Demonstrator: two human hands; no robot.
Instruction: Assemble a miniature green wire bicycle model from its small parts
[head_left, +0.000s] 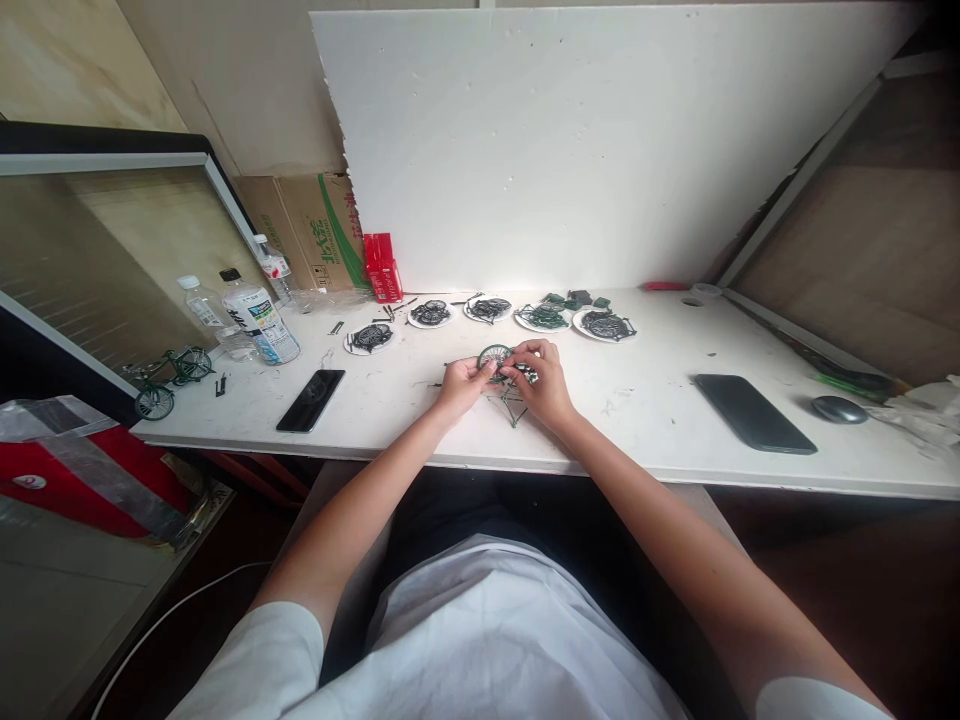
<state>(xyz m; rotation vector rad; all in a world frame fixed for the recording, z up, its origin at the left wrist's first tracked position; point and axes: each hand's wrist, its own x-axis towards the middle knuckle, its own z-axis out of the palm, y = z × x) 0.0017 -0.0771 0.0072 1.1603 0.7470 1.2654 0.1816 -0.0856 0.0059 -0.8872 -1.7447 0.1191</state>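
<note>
Between both hands, over the white table (420, 410), is a small green spoked wheel (494, 354) of a model bicycle. My left hand (463, 385) pinches its lower left side between thumb and finger. My right hand (541, 380) is closed at the wheel's right side, thumb and fingertips together close to the hub; any small part in them is hidden. Below the hands, a thin green bicycle frame (513, 412) rests on the tabletop, partly covered by my right hand. A few small dark parts show around the fingers.
Several white plates of small bicycle parts, one a plate of green pieces (543, 318), line the back. An assembled model bicycle (174, 378), bottles (262, 318) and a phone (311, 400) are left. A dark flat slab (754, 412) and a computer mouse (839, 409) lie right.
</note>
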